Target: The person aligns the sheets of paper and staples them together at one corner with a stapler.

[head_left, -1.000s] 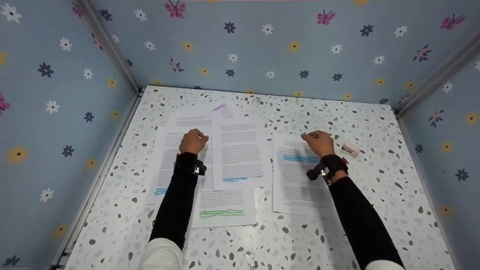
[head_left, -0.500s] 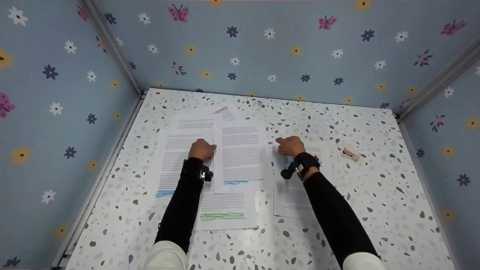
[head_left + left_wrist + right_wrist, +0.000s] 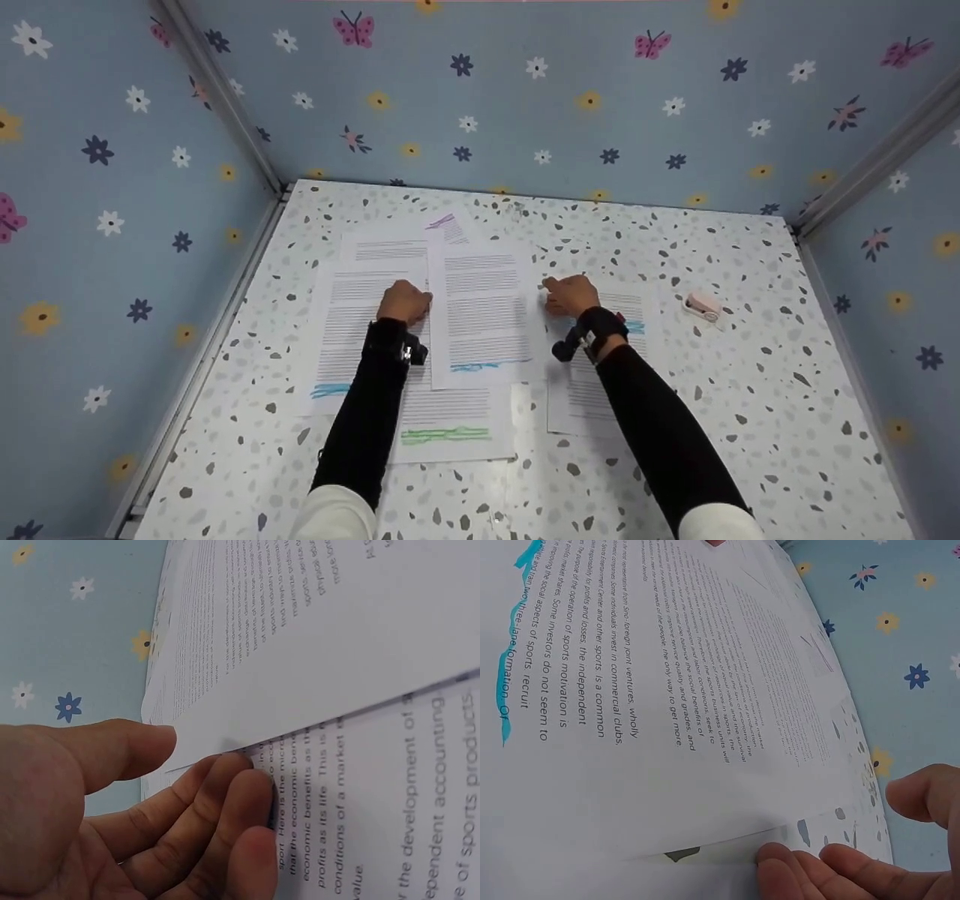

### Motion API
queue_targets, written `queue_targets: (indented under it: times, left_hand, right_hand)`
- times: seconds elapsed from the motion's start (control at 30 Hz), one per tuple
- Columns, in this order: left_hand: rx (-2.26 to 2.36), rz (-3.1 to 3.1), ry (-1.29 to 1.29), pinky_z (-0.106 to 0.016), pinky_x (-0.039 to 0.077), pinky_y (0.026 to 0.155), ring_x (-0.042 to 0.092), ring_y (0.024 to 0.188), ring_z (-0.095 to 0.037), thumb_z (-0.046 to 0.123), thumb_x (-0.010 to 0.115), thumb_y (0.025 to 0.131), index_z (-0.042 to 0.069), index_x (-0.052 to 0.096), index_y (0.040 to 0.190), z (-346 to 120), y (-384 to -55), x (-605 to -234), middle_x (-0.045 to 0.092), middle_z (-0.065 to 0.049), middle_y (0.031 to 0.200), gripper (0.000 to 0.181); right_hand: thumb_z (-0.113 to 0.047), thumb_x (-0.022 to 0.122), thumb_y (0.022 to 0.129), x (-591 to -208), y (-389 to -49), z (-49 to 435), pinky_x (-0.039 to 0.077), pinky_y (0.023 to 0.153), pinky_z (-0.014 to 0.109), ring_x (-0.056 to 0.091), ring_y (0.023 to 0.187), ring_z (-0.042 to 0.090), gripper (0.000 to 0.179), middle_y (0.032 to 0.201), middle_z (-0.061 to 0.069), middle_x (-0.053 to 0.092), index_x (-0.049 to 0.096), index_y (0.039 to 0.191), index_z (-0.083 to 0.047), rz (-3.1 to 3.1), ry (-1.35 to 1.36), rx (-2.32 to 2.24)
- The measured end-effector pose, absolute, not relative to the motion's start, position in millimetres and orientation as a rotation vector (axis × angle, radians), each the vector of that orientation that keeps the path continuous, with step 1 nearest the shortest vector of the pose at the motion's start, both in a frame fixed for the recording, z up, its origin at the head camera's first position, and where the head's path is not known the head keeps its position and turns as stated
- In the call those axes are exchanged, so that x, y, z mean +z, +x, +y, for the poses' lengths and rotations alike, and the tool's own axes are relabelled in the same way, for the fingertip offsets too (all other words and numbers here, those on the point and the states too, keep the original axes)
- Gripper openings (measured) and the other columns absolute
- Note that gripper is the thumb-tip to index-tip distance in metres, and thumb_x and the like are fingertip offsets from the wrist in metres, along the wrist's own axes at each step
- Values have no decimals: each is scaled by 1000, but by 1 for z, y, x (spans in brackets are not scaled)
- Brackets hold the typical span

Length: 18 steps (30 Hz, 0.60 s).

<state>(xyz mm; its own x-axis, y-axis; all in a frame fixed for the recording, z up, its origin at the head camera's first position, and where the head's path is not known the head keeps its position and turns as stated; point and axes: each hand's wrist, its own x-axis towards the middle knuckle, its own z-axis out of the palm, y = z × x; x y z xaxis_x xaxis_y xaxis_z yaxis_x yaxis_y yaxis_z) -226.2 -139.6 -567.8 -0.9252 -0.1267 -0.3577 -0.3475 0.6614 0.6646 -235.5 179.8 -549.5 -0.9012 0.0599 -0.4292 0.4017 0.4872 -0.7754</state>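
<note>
Handling this top sheet (image 3: 484,322) well, I judge, calls for an even touch at both long edges; it overlaps the green-marked sheet (image 3: 454,448) and the left blue-marked sheet (image 3: 349,300), so a drag on one side alone could skew it or carry the pages beneath along; the thin edge asks for light fingertips, flat rather than digging, so that it does not buckle. My left hand (image 3: 403,302) is loosely cupped at its left edge, thumb apart from the fingers and the edge lying in the gap; the bent fingers meet the edge there, with no pinch on it. My right hand (image 3: 571,296) is at the opposite edge, above the right-hand sheet (image 3: 589,412); its thumb stands well away from the fingers and it grips nothing; whether those fingertips touch the edge or stop just beside it I cannot quite tell, as the view cuts them low. The small pink object (image 3: 703,306) lies on the speckled table (image 3: 750,360), apart to my right.
</note>
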Motion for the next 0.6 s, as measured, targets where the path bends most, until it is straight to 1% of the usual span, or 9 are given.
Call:
queue_targets:
  times: [0.07,0.1,0.33,0.47,0.6]
  left_hand:
    - [1118,2608,-369,-26,41,50,50,50,-13,16,57,92,5,71,69,-138,-225,-567,57,2,54,29]
    - [1115,2613,-366,-26,41,51,51,51,-13,17,57,92,5,71,71,-137,-225,-566,57,3,54,28]
    - [1123,2633,-347,-30,42,60,53,59,-17,19,58,92,9,66,68,-132,-219,-562,58,1,58,27]
    - [1138,2629,-344,-30,42,61,53,61,-18,19,58,93,7,69,73,-132,-218,-560,62,-2,62,26]
    - [1141,2605,-354,-29,43,59,53,58,-16,19,57,93,5,71,75,-133,-219,-561,64,-2,64,26]
  right_hand:
    - [-38,58,101,-551,-236,179,56,86,35,73,97,28,50,114,20,72,65,130,3,2364,399,-1414]
    - [-38,58,101,-551,-237,179,57,86,35,73,97,27,49,114,20,71,66,129,2,2357,399,-1422]
    - [-36,60,99,-553,-238,164,56,87,35,72,99,27,51,115,19,72,62,129,5,2307,457,-1426]
    - [-34,61,98,-553,-240,160,57,84,34,73,96,26,51,114,19,72,62,129,6,2299,480,-1420]
    - [-33,58,98,-551,-241,163,57,83,34,73,94,27,50,111,18,73,63,129,6,2354,433,-1369]
